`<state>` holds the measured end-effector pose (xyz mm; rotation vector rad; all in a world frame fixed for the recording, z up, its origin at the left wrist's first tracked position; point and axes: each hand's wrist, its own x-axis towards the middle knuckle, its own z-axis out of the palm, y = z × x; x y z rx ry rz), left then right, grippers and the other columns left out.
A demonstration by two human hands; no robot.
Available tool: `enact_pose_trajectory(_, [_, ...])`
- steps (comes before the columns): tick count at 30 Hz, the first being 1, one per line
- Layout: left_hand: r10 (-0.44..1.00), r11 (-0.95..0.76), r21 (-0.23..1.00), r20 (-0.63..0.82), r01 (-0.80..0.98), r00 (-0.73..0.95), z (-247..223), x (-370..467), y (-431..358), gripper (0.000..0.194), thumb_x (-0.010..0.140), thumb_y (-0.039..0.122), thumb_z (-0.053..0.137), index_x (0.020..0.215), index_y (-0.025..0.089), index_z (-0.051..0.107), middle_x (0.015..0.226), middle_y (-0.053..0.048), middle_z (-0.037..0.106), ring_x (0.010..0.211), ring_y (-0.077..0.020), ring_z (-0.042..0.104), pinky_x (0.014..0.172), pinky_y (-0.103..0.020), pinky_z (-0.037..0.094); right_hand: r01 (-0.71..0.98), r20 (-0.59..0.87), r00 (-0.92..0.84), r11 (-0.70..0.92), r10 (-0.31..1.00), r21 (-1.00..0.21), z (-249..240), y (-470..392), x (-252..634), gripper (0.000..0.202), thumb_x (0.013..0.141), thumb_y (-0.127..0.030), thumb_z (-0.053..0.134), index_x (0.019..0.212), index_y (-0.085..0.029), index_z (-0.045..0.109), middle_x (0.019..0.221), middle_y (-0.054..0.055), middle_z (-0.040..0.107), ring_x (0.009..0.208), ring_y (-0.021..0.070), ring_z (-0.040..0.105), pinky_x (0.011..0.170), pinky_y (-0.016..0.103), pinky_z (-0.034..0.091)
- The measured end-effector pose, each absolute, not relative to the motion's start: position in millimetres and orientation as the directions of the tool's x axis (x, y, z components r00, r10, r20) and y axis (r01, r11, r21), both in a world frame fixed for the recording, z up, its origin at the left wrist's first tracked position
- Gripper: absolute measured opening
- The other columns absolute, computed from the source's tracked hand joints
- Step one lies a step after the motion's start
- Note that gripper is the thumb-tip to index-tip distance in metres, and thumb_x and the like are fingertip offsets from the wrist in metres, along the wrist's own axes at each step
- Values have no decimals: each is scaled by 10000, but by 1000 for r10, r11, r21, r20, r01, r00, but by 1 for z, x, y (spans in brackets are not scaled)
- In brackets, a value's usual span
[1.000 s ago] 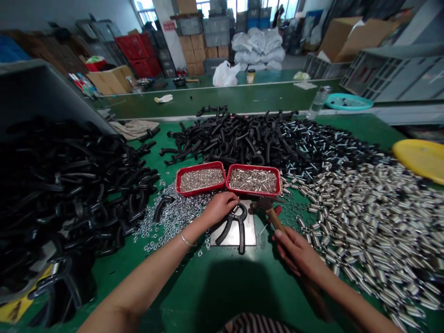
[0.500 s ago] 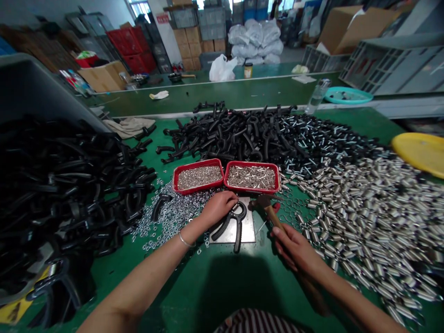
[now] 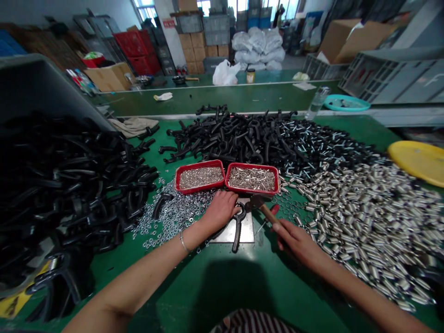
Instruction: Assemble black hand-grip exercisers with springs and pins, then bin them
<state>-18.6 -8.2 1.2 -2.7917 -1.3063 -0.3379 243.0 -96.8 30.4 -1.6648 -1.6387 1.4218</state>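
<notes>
My left hand (image 3: 221,210) is closed on a black plastic spring clamp (image 3: 237,235), covering its left handle and much of its head. The clamp lies on a shiny metal plate (image 3: 247,231), its other handle pointing towards me. In my right hand (image 3: 293,237) is a hammer (image 3: 268,212), gripped by the wooden handle. Its dark head sits low beside the clamp's ring, close to the plate's upper right corner. Behind the hammer lies a red-handled screwdriver (image 3: 274,209), partly hidden. Loose silver nuts (image 3: 169,217) are scattered left of the plate.
Two red trays, one (image 3: 201,188) with tiny metal parts and one (image 3: 253,190) with small pins, stand beyond the plate. Black clamp parts (image 3: 239,134) are heaped behind and at left (image 3: 86,171). Metal springs (image 3: 367,222) cover the right side.
My left hand has turned and slid over the clamp, hiding more of its head and left handle. The hammer head stays beside the clamp, and my view has shifted slightly.
</notes>
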Motion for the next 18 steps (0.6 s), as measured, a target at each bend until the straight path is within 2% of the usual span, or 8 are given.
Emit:
enact_pose_trajectory(3, [775,-619,128,258,775,576,3,-33,-37,286,1014,331,452,1126,123,614,1098,-123,661,1015,-258,568,921,-427,429,592,-232,-262,-34,937,-805,59,-87,243,432,979,-603,355,895,-232,559,668,16,623,627,182,572,605,302,416])
enact_pose_trajectory(7, [743,-661,120,236,740,626,-4,-47,-71,277,1025,249,397,1057,138,649,1050,-120,678,964,-252,578,890,-426,442,720,-149,-279,104,949,-686,66,-69,231,390,995,-560,344,916,-236,546,723,40,627,651,198,571,618,316,389])
enact_pose_trajectory(9, [761,-642,132,236,756,605,-8,-48,-78,289,1028,236,383,1095,133,645,1085,-126,672,998,-254,579,904,-420,450,758,-199,-306,112,931,-642,57,-58,224,361,968,-543,426,838,-228,547,692,47,616,604,190,551,586,314,372])
enact_pose_trajectory(11, [779,-621,143,220,771,587,-12,-47,-80,303,1031,225,362,1106,139,643,1094,-123,666,1018,-253,577,917,-416,456,743,-267,-343,86,901,-664,50,-48,220,380,957,-545,452,779,-225,552,642,41,601,559,180,538,551,309,365])
enact_pose_trajectory(14, [792,-607,156,198,779,577,-14,-44,-78,301,1026,198,355,1106,148,641,1107,-118,658,1034,-253,571,929,-417,460,675,-217,-355,88,909,-733,48,-40,220,409,989,-546,377,836,-226,580,655,32,614,579,179,560,566,311,396])
enact_pose_trajectory(16, [803,-592,166,194,788,563,-13,-42,-78,295,1018,181,361,1107,144,640,1112,-120,655,1042,-258,569,934,-421,460,714,-175,-327,121,929,-689,50,-38,222,377,977,-532,409,845,-223,579,674,32,613,594,180,559,581,316,395])
enact_pose_trajectory(18, [818,-573,193,193,797,542,-10,-42,-79,291,1016,180,365,1111,141,637,1106,-120,656,1036,-259,572,934,-420,460,775,-240,-330,116,913,-621,53,-39,224,368,967,-525,431,803,-221,558,659,34,600,575,179,549,563,316,375])
